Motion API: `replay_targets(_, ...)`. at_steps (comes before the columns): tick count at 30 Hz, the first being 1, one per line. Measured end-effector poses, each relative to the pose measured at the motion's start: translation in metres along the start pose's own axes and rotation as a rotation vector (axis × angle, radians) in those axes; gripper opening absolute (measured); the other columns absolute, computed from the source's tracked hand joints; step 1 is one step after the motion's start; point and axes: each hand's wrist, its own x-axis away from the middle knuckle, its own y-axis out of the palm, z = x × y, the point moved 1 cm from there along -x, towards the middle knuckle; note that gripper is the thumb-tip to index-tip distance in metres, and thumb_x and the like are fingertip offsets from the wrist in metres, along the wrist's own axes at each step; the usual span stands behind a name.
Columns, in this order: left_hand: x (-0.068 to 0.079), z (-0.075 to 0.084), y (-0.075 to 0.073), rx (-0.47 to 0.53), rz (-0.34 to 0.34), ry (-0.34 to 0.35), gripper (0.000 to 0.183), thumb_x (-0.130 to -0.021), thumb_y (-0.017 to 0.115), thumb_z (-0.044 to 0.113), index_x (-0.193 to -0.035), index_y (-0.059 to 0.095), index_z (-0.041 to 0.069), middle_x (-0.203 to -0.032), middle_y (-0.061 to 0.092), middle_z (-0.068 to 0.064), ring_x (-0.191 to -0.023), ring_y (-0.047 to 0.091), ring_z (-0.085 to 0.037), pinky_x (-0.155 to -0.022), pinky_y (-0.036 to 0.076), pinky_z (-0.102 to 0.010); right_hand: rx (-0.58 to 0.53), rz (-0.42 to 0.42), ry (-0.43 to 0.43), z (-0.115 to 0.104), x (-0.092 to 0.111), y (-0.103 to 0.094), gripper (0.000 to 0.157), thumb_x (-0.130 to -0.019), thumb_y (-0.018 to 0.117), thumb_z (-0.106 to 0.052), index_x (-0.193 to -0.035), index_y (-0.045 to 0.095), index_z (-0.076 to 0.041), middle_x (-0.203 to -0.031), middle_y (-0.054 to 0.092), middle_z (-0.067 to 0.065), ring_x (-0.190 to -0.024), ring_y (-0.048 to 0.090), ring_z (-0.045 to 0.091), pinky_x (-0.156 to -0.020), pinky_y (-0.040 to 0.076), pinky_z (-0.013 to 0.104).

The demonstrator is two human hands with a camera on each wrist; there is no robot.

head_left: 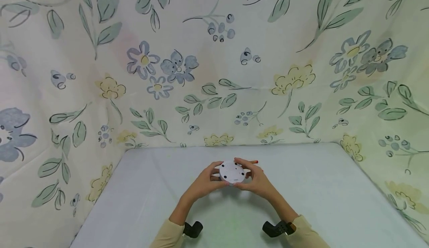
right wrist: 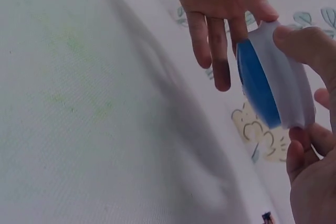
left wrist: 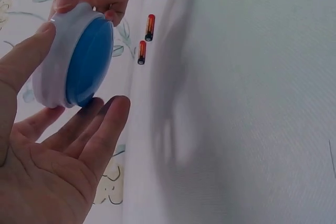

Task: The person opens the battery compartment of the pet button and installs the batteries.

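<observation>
Both hands hold up a round buzzer button (head_left: 232, 172) over the table, its underside with dark round feet and small holes facing the head camera. My left hand (head_left: 205, 184) grips the white rim on one side, thumb at the near edge. On the opposite side my right hand (head_left: 260, 183) pinches the rim between thumb and fingers. A blue dome (left wrist: 90, 64) shows on the button's other face in the left wrist view. In the right wrist view the white casing (right wrist: 287, 80) sits between the right thumb and fingertips.
Two red-and-black batteries lie on the white table (head_left: 140, 203) beyond the hands, the farther battery (left wrist: 150, 27) beside the nearer battery (left wrist: 142, 52). A floral curtain (head_left: 214, 65) encloses the table's back and sides. Each wrist wears a black camera mount (head_left: 193, 229).
</observation>
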Motion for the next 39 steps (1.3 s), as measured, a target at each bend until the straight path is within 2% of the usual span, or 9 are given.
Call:
replay_targets(4, 0.0, -0.003, -0.001, -0.031, 0.03, 0.024, 0.067, -0.09, 0.081, 0.017, -0.147, 0.048, 0.005, -0.14, 0.055, -0.015, -0.114, 0.064, -0.03, -0.088, 0.055, -0.034, -0.015, -0.001, 0.007, 0.002, -0.001, -0.001, 0.079, -0.077, 0.091, -0.014, -0.147, 0.053, -0.01, -0.143, 0.056, 0.015, -0.113, 0.053, 0.031, -0.078, 0.052, 0.037)
replay_targets(9, 0.0, -0.004, -0.002, -0.008, 0.041, 0.049, 0.063, -0.088, 0.083, 0.012, -0.142, 0.053, 0.0, -0.14, 0.055, -0.017, -0.115, 0.063, -0.034, -0.089, 0.055, -0.035, -0.039, -0.021, 0.053, 0.004, -0.001, -0.003, 0.08, -0.075, 0.093, -0.012, -0.145, 0.054, -0.002, -0.137, 0.058, 0.02, -0.103, 0.056, 0.03, -0.072, 0.05, 0.03)
replay_targets(12, 0.0, -0.005, -0.002, 0.014, 0.027, 0.053, 0.064, -0.087, 0.083, 0.007, -0.142, 0.052, -0.002, -0.14, 0.055, -0.02, -0.117, 0.062, -0.036, -0.091, 0.054, -0.039, -0.023, -0.07, 0.095, 0.007, 0.0, -0.004, 0.082, -0.075, 0.093, -0.016, -0.145, 0.053, 0.0, -0.135, 0.059, 0.015, -0.098, 0.053, 0.029, -0.07, 0.049, 0.027)
replay_targets(17, 0.001, -0.009, -0.004, 0.029, -0.003, 0.054, 0.067, -0.087, 0.079, 0.0, -0.146, 0.047, -0.006, -0.141, 0.053, -0.023, -0.121, 0.059, -0.037, -0.094, 0.053, -0.041, 0.005, -0.152, 0.14, 0.009, 0.0, -0.004, 0.086, -0.075, 0.093, -0.018, -0.149, 0.05, -0.006, -0.136, 0.055, 0.006, -0.104, 0.05, 0.028, -0.079, 0.049, 0.031)
replay_targets(23, 0.002, -0.013, -0.005, 0.014, -0.033, 0.035, 0.073, -0.089, 0.08, 0.004, -0.15, 0.041, -0.005, -0.143, 0.052, -0.022, -0.125, 0.056, -0.036, -0.095, 0.052, -0.039, 0.006, -0.164, 0.151, 0.01, -0.001, -0.005, 0.088, -0.075, 0.093, -0.021, -0.149, 0.049, -0.005, -0.134, 0.055, 0.007, -0.106, 0.051, 0.028, -0.084, 0.051, 0.032)
replay_targets(27, 0.001, -0.019, -0.006, -0.038, -0.022, 0.024, 0.079, -0.084, 0.086, 0.008, -0.149, 0.044, -0.001, -0.142, 0.054, -0.018, -0.125, 0.056, -0.035, -0.094, 0.053, -0.042, 0.012, -0.169, 0.165, 0.015, -0.002, -0.003, 0.086, -0.074, 0.094, -0.024, -0.148, 0.052, -0.007, -0.133, 0.056, 0.006, -0.106, 0.052, 0.026, -0.088, 0.051, 0.033)
replay_targets(30, -0.001, -0.023, -0.007, -0.074, -0.001, 0.021, 0.078, -0.079, 0.089, 0.008, -0.146, 0.049, 0.0, -0.138, 0.058, -0.015, -0.123, 0.058, -0.033, -0.092, 0.054, -0.038, 0.012, -0.192, 0.163, 0.019, -0.004, -0.002, 0.085, -0.075, 0.093, -0.023, -0.147, 0.052, -0.007, -0.134, 0.055, 0.005, -0.107, 0.053, 0.026, -0.089, 0.051, 0.034)
replay_targets(33, -0.001, -0.025, -0.01, -0.079, 0.003, 0.008, 0.078, -0.077, 0.09, 0.006, -0.145, 0.051, -0.001, -0.137, 0.059, -0.014, -0.123, 0.059, -0.032, -0.093, 0.053, -0.038, -0.002, -0.221, 0.157, 0.021, -0.004, -0.002, 0.081, -0.077, 0.092, -0.021, -0.146, 0.053, -0.006, -0.136, 0.055, 0.006, -0.108, 0.055, 0.025, -0.088, 0.051, 0.033)
replay_targets(39, -0.002, -0.025, -0.015, -0.065, -0.033, -0.018, 0.078, -0.08, 0.088, 0.004, -0.146, 0.048, -0.003, -0.14, 0.057, -0.016, -0.127, 0.055, -0.033, -0.098, 0.05, -0.043, 0.002, -0.251, 0.128, 0.024, -0.006, -0.001, 0.074, -0.081, 0.089, -0.016, -0.144, 0.054, -0.002, -0.135, 0.056, 0.011, -0.107, 0.059, 0.026, -0.084, 0.052, 0.032)
